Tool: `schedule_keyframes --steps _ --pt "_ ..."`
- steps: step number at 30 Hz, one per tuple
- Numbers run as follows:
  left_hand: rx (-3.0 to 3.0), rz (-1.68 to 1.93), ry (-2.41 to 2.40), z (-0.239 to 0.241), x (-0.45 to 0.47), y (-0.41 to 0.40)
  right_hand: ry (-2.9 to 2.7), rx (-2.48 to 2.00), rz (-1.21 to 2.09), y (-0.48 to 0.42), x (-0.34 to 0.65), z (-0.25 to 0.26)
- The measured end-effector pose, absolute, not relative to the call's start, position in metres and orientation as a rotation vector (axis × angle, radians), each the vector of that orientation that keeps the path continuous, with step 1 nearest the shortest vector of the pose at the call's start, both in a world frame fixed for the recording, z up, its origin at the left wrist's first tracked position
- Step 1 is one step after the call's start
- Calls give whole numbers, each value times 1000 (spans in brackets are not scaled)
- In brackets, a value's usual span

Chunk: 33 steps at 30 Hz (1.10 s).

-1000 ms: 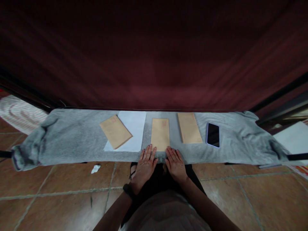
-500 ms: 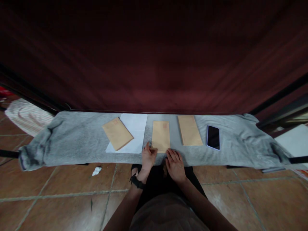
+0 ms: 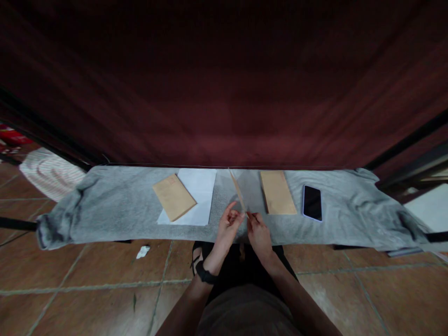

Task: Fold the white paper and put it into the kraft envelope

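My left hand (image 3: 228, 225) and my right hand (image 3: 258, 231) both pinch the near end of a brown envelope (image 3: 238, 191), which stands lifted on edge above the grey cloth (image 3: 115, 205). A second brown envelope (image 3: 174, 197) lies tilted on a white sheet of paper (image 3: 198, 189) to the left. A third brown envelope (image 3: 277, 192) lies flat just right of my hands. A black watch sits on my left wrist.
A black phone (image 3: 312, 202) lies on the cloth right of the envelopes. A dark red curtain (image 3: 224, 93) hangs behind the table. The floor is brown tile, with a scrap of white paper (image 3: 142, 252) under the table edge and striped cloth (image 3: 52, 172) at far left.
Both hands lay flat at the middle envelope's near edge; the left hand then took its corner, and now both hands hold it raised on edge off the cloth.
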<state>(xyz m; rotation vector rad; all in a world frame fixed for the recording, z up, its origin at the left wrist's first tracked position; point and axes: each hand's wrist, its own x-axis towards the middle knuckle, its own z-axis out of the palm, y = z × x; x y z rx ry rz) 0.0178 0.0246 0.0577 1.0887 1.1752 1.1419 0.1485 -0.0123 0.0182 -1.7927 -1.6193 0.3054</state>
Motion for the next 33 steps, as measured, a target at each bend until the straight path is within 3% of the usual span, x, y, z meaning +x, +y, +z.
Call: schedule_keyframes --steps 7,11,16,18,25,29,33 --pt "893 1013 1188 32 12 17 -667 -1321 1165 -6 144 16" --pt "979 961 1229 19 12 26 -459 -1201 1331 -14 127 12" --pt "1128 870 1354 11 -2 43 -628 -1272 1499 -24 131 5" --pt "1188 839 1385 10 -9 47 -852 -1406 1405 -28 137 2" --pt "1395 715 1511 8 -22 57 -1990 -1531 283 -35 158 6" --pt "1563 667 1662 13 -25 53 -2226 -1523 127 -37 163 -1" --pt "2156 700 1632 17 -13 54 -2222 -1545 91 -38 161 -9"
